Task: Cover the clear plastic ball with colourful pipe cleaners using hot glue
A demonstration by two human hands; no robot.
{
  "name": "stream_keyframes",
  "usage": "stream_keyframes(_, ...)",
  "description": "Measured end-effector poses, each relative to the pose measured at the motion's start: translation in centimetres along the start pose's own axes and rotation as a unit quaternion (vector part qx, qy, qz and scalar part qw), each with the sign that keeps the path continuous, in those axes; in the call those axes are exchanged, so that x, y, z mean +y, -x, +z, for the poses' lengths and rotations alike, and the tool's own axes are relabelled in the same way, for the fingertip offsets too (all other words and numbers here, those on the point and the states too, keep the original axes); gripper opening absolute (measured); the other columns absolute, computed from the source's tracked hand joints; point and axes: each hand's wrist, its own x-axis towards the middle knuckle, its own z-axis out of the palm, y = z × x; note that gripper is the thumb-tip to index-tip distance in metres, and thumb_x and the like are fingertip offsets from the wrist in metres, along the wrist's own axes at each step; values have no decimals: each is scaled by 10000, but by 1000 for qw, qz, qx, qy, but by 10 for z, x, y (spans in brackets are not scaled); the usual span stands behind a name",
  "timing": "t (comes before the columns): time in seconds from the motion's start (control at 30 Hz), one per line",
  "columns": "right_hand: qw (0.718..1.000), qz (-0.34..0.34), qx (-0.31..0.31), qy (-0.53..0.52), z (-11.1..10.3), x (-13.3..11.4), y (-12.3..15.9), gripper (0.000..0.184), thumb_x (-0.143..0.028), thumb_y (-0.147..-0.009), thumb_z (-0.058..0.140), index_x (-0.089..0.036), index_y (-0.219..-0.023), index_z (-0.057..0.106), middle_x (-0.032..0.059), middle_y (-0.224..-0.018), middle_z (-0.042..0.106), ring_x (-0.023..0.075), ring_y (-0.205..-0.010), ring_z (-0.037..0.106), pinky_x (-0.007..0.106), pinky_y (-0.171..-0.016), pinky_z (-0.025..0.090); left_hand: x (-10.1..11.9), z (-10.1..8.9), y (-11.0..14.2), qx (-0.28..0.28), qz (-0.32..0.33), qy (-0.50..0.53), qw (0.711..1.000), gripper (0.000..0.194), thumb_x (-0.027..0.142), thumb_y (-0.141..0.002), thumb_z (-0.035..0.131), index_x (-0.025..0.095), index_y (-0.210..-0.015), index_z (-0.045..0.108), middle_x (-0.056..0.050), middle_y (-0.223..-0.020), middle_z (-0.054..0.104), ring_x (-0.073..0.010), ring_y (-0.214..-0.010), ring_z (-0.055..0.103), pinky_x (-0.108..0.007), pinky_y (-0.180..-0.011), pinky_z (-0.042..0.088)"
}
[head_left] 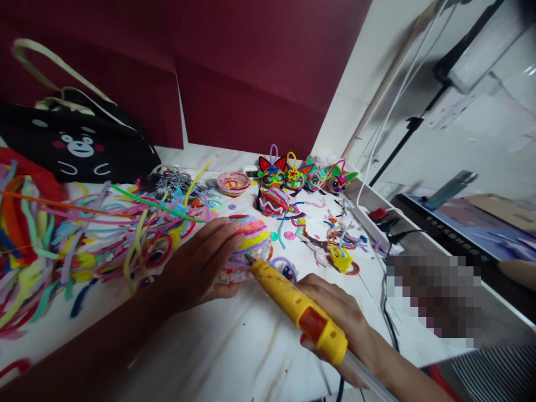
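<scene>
My left hand (205, 254) is wrapped round a ball (253, 237) covered in coloured pipe cleaner bands of pink, orange, yellow and purple. Its lower part looks whitish and patchy. In my right hand (335, 307) is a yellow hot glue gun (299, 307), with a clear glue stick (368, 379) coming out of its back end. The gun's metal nozzle points at the ball's side, close to a purple band; whether it touches I cannot tell. A purple pipe cleaner loop (287, 265) shows just behind the gun's tip.
Loose pipe cleaners (104, 223) cover the left side. Behind stand a pink striped bowl (233, 183), a striped ball (274, 201) and several animal-head ornaments (293, 176). A black bag (79, 142) sits back left. Scraps and yellow-handled scissors (340, 258) lie right, beside cables (387, 301).
</scene>
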Motion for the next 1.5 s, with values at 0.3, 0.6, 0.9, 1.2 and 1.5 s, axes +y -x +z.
stream_keyframes(0.3, 999, 43, 5, -20, -2, 6, 10, 396, -521, -1056, 546, -218, -1306, 598, 80, -1015, 651, 248, -902, 632, 385, -814, 566, 0, -1, -3, -7, -2, -20, 1000, 763, 387, -937, 710, 49, -1552, 410, -218, -1264, 704, -386, -1290, 669, -529, -1088, 625)
stream_keyframes(0.6, 999, 34, 5, 10, 2, 6, 11, 405, -450, -1017, 554, -191, -1329, 568, 116, -1031, 647, 269, -878, 635, 392, -759, 562, 0, 0, 0, -4, -16, 10, 1000, 769, 371, -897, 762, 91, -1536, 438, -212, -1288, 722, -374, -1342, 651, -524, -1129, 599)
stream_keyframes(0.9, 1000, 14, -7, -19, 0, -6, -7, 141, -341, -1009, 608, -224, -1087, 595, 55, -940, 657, 218, -813, 630, 339, -741, 546, 3, -1, -2, -8, -12, 15, 1000, 767, 414, -934, 750, 36, -1526, 442, -251, -1300, 706, -392, -1368, 630, -527, -1140, 589)
stream_keyframes(1.2, 1000, -14, -15, 5, 0, -9, -14, 185, -358, -1040, 562, -212, -1147, 595, 70, -914, 673, 225, -801, 640, 341, -690, 536, 4, 4, 5, -6, -12, 17, 1000, 807, 428, -939, 747, 6, -1547, 426, -263, -1332, 680, -416, -1391, 592, -550, -1157, 570)
stream_keyframes(1.5, 1000, -4, -4, -10, 0, -6, -8, 175, -352, -1033, 575, -213, -1139, 593, 64, -947, 665, 218, -821, 622, 337, -728, 532, 3, -2, -6, -12, 4, -11, 1000, 756, 457, -968, 697, 47, -1541, 421, -228, -1253, 710, -387, -1289, 673, -521, -1061, 644)
